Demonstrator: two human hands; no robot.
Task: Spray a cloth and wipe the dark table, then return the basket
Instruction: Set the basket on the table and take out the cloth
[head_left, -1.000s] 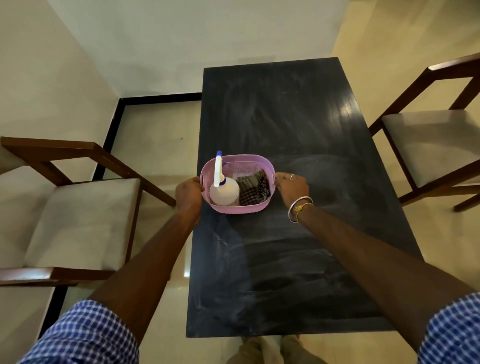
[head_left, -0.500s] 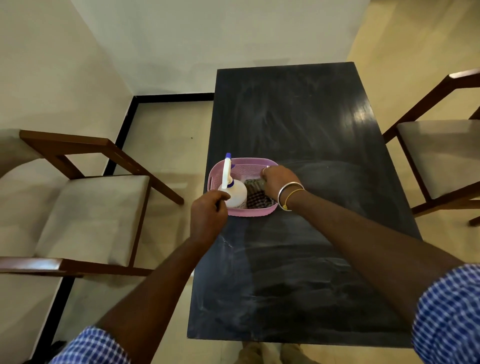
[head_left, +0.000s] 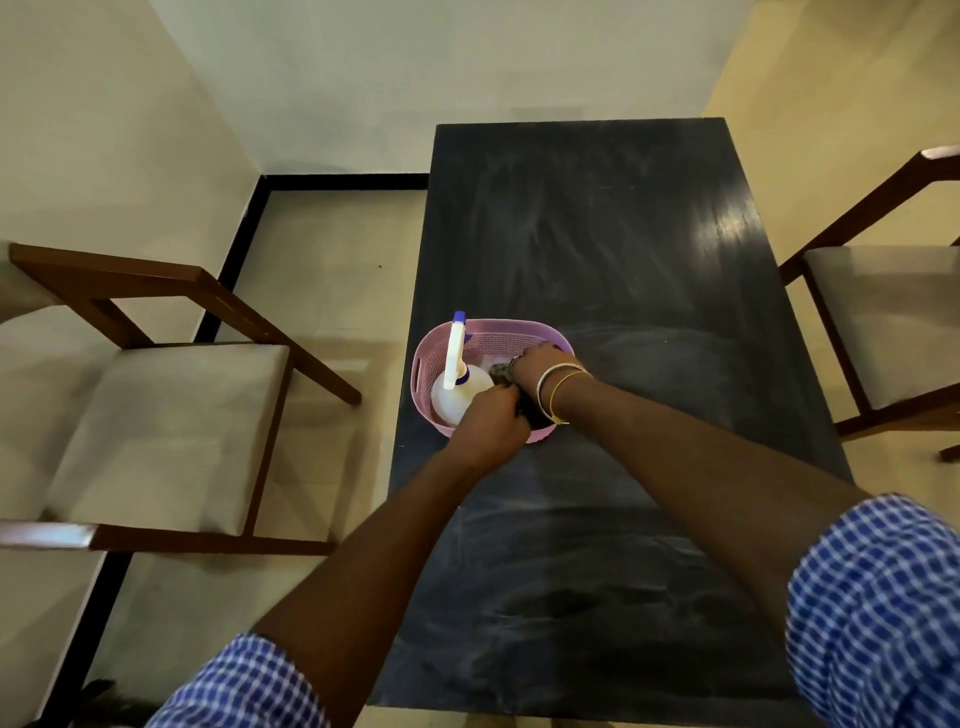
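A pink plastic basket (head_left: 498, 332) stands on the dark table (head_left: 623, 249) near its left edge. Inside it, on the left, a white spray bottle (head_left: 458, 387) with a blue-tipped nozzle stands upright. A dark checked cloth (head_left: 500, 372) lies in the right half, mostly hidden by my hands. My right hand (head_left: 540, 364), with bangles at the wrist, reaches into the basket and closes on the cloth. My left hand (head_left: 488, 423) curls over the near rim, between the bottle and the cloth; what its fingers hold is hidden.
A wooden chair with a pale cushion (head_left: 171, 431) stands close to the table's left side. A second chair (head_left: 893, 322) is at the right. White walls close the far end and left. The tabletop shows dusty streaks.
Both hands have left the basket's sides and gone into it. The right hand went to the cloth first, then the left came in over the near rim. The basket has stayed put.
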